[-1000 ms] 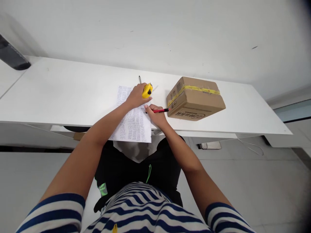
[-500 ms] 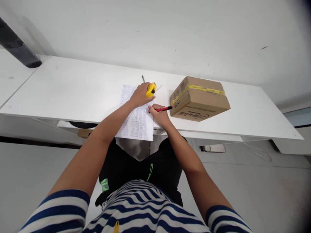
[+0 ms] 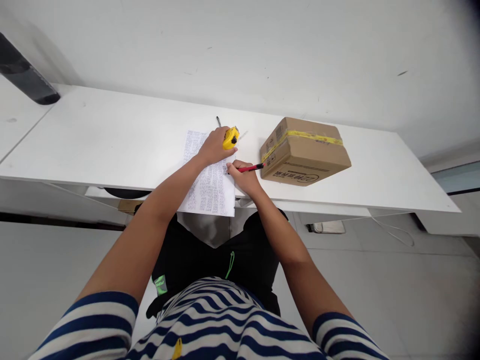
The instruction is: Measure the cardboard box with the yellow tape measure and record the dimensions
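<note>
A sheet of paper [image 3: 204,192] covered in handwriting lies on the white table [image 3: 131,135], its near edge hanging past the table's front. My left hand [image 3: 214,146] rests over the sheet's upper part and is closed around a yellow tape measure [image 3: 230,138]. A dark strap sticks out beyond that hand. My right hand [image 3: 243,176] grips a red pen [image 3: 250,168] with a black end, its tip down at the sheet's right side. Just right of the pen stands a cardboard box [image 3: 307,152] bound with yellow tape.
Behind the table rises a white wall [image 3: 240,55]. A dark post [image 3: 28,70] stands at the far left. Below the table's right part, a flat pale object [image 3: 328,227] and a white cable [image 3: 393,235] lie on the floor.
The whole view has shifted slightly, so things appear a little further left. Both hands keep their holds on the tape measure and the pen.
</note>
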A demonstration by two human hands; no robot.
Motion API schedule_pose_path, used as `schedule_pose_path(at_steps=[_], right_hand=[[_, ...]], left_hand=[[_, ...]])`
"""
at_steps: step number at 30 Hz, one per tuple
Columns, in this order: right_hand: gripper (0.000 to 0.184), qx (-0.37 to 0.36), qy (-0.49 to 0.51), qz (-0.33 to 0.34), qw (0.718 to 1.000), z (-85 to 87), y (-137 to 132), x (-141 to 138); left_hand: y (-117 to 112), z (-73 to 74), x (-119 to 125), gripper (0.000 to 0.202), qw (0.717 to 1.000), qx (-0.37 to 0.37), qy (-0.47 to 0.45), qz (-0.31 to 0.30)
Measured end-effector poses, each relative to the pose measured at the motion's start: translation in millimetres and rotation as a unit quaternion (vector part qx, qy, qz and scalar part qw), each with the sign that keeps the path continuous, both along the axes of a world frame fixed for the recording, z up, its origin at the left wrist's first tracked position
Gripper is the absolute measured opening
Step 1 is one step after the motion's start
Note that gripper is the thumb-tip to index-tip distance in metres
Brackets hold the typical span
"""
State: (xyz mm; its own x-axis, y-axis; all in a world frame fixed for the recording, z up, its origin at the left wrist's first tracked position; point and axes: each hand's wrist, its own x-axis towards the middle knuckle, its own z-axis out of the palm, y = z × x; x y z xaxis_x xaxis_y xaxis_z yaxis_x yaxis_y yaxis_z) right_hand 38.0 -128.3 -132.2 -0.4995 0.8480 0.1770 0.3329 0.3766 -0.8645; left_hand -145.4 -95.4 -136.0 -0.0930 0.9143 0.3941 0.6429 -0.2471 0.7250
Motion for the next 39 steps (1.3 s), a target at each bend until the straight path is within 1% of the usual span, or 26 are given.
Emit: schedule_pose_path(at_steps=[2,5,11,14,16,19,24,27,30,35,39], right_hand=[[0.039,-0.007,0.006,0.009,1.000,-0.3,0,0],[0.039,-0.004,0.012,-0.005,1.000,-1.2,1,0],[0.038,-0.010,0.030,-0.023,0.999,-0.9,0,-1],[0.039,0.006,0.014,-0.031,0.999,0.8,-1,-1],[0.039,0.010,0.000,-0.022,1.000,1.5,-1,-1],[0.039,0.000,-0.001,-0.008,1.000,1.6,-1,0],[0.037,-0.002,0.006,-0.022,1.000,-0.2,-2,-1],[0.038,0.005,0.005,-0.030,1.000,-1.4,-1,-2],[0.038,0.007,0.016,-0.052,0.998,-1.9,-1,-3],[0.038,-0.002,0.005,-0.022,1.000,-0.1,-1,-2],[0.039,-0.003,0.007,-0.035,0.999,1.1,-2,-2]], left_hand=[[1,-0.2,0,0.059,1.000,-0.009,0.011,-0.001],[1,-0.3,0,0.061,1.000,-0.016,0.022,0.001],[1,-1.8,-2,0.059,1.000,-0.004,0.009,-0.004],[2,-2.2,-3,0.059,1.000,-0.003,0.000,-0.004],[1,-1.5,-3,0.059,1.000,-0.004,-0.004,-0.004],[-1,2.0,-2,0.058,1.000,-0.016,0.008,-0.003],[-10,14.0,0,0.057,0.998,-0.053,0.041,0.000],[-13,19.3,1,0.057,0.997,-0.062,0.051,0.004],[-14,20.6,1,0.059,0.997,-0.066,0.049,0.004],[-14,20.0,0,0.060,0.996,-0.073,0.046,0.005],[-14,20.8,1,0.060,0.996,-0.075,0.048,0.009]])
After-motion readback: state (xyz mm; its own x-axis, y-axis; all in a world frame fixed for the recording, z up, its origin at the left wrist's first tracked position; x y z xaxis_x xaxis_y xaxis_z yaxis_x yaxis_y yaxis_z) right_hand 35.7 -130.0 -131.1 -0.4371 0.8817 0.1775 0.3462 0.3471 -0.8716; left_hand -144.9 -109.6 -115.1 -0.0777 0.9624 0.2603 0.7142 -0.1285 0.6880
